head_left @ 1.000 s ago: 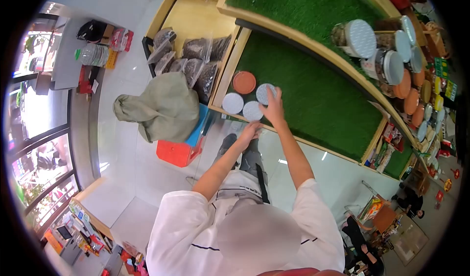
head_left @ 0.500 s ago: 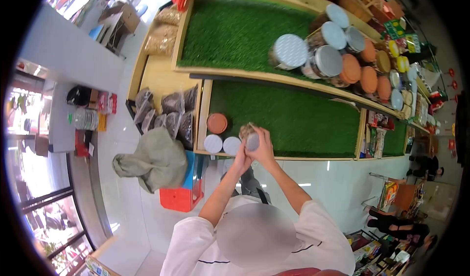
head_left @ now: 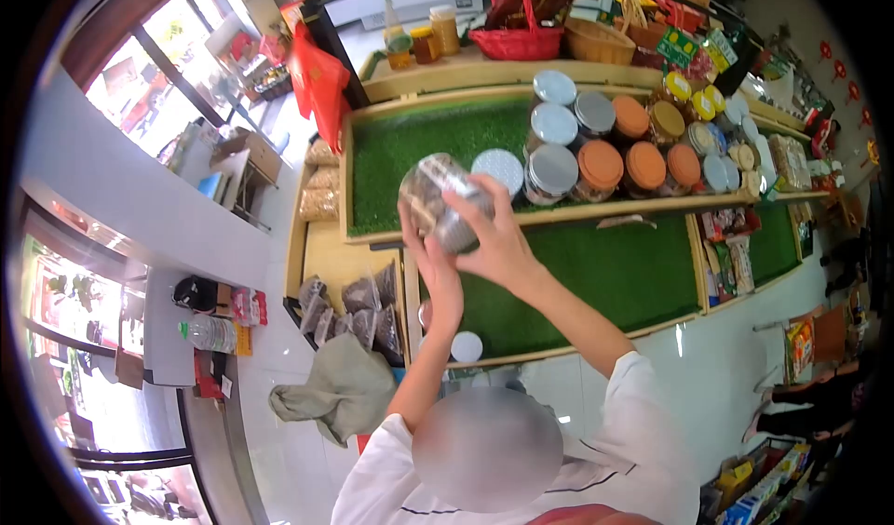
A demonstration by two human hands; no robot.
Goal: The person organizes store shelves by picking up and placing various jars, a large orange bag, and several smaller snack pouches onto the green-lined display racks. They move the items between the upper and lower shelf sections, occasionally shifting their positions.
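Note:
Both my hands are closed around a clear jar (head_left: 430, 188) with a silver-grey lid and brownish contents. My left hand (head_left: 431, 269) grips its lower left side, and my right hand (head_left: 498, 236) wraps its right side near the lid. It is tilted in the air by the front edge of the upper tray lined with green turf (head_left: 391, 143). Just right of it, a jar with a white patterned lid (head_left: 497, 169) stands on that turf. Below, a white-lidded jar (head_left: 467, 346) sits at the front of the lower green tray (head_left: 596, 288).
Several jars with orange lids (head_left: 600, 164) and pale blue lids (head_left: 555, 125) stand to the right on the upper tray. Bags of dark goods (head_left: 368, 311) lie at left, near a draped grey-green cloth (head_left: 340, 390). A red basket (head_left: 521, 43) stands at the back.
My hands have lifted the jar from above the lower tray's front edge, up and forward to the upper tray. The head view has shifted, showing more of the back.

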